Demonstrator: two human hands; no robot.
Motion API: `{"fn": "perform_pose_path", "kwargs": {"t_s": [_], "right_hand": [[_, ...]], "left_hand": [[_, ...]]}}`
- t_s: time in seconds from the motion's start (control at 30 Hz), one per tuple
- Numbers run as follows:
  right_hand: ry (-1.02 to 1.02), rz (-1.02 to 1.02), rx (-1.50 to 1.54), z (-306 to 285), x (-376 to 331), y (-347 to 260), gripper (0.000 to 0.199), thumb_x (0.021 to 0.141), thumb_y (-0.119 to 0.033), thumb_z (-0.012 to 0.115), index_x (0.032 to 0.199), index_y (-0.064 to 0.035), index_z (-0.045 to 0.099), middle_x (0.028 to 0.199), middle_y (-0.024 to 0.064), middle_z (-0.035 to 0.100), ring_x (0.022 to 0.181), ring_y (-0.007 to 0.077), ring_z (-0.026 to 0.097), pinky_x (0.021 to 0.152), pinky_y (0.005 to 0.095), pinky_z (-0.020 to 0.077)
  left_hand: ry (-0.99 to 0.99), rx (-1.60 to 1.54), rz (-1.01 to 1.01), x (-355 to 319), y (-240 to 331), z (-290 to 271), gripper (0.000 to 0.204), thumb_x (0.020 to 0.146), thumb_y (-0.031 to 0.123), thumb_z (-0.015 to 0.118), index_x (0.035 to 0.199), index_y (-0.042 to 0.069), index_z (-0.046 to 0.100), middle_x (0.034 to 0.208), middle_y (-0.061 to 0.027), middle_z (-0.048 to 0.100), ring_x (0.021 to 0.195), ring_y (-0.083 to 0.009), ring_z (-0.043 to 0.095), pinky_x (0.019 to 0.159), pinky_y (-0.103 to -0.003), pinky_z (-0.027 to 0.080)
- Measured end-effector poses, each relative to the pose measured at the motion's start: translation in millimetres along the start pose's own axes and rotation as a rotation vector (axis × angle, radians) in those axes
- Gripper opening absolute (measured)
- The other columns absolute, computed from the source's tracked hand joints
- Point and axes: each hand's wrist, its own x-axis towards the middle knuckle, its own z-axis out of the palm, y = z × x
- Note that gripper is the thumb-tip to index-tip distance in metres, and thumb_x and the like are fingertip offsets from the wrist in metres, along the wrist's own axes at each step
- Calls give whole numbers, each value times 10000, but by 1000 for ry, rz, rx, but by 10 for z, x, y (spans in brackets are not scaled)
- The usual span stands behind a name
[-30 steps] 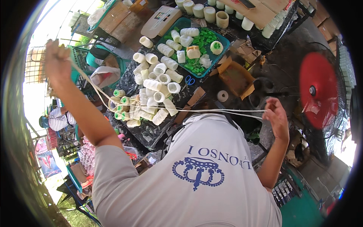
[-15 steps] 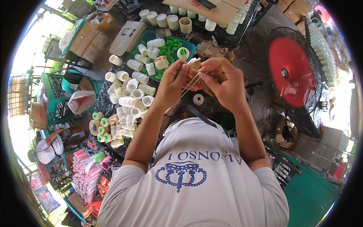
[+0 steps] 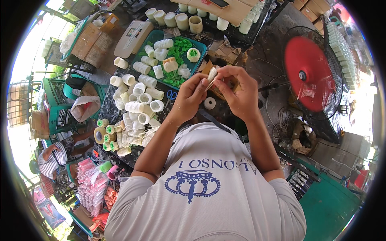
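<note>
Head view: left hand [image 3: 192,93] and right hand [image 3: 237,90], spread a second ago, now pinch thin pale string bundle [image 3: 211,75] together; stretching finished.

A small whitish bundle of string [image 3: 211,75] is sitting upright between both hands' fingertips, being pinched above the cluttered table, near a white tape roll.

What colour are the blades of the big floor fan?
Red, inside a black wire guard; the fan shows clearly in the head view.
</note>
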Motion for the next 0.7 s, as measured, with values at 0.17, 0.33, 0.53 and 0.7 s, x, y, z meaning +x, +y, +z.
{"fn": "perform_pose_path", "kwargs": {"t_s": [0.17, 0.33, 0.53, 0.7], "right_hand": [[50, 13, 113, 69, -62, 88, 221, 908, 14, 745, 1116, -12, 674, 952, 66, 717, 845, 107, 696, 742, 263, 569], [88, 60, 189, 96, -75, 73, 183, 930, 17, 728, 1094, 13, 650, 974, 86, 713, 849, 120, 698, 779, 266, 580], [87, 72, 207, 107, -85, 119, 176, 933, 5, 733, 1087, 18, 649, 987, 94, 714, 851, 125, 706, 779, 265, 579], [120, 74, 184, 129, -117, 182, 181, 932, -13, 743, 1087, 13, 654, 992, 88, 717, 854, 120, 702, 779, 257, 568]], "left_hand": [[44, -3, 20, -16, -158, -22, 301, 1086, 278, 582, 1022, 8, 699, 672, 99, 451, 594, 1, 354, 528, -200, 272], [40, -37, -5, -45, -152, -30, 311, 1073, 280, 608, 1063, -1, 741, 661, 105, 446, 584, 4, 343, 518, -202, 248], [21, -24, 5, -56, -138, -54, 299, 1066, 260, 622, 1125, -5, 749, 713, 107, 493, 646, 6, 375, 555, -192, 271], [20, 126, 18, -62, -94, -56, 290, 1066, 234, 613, 1161, -8, 744, 692, 101, 463, 621, -5, 329, 551, -208, 251]]}}
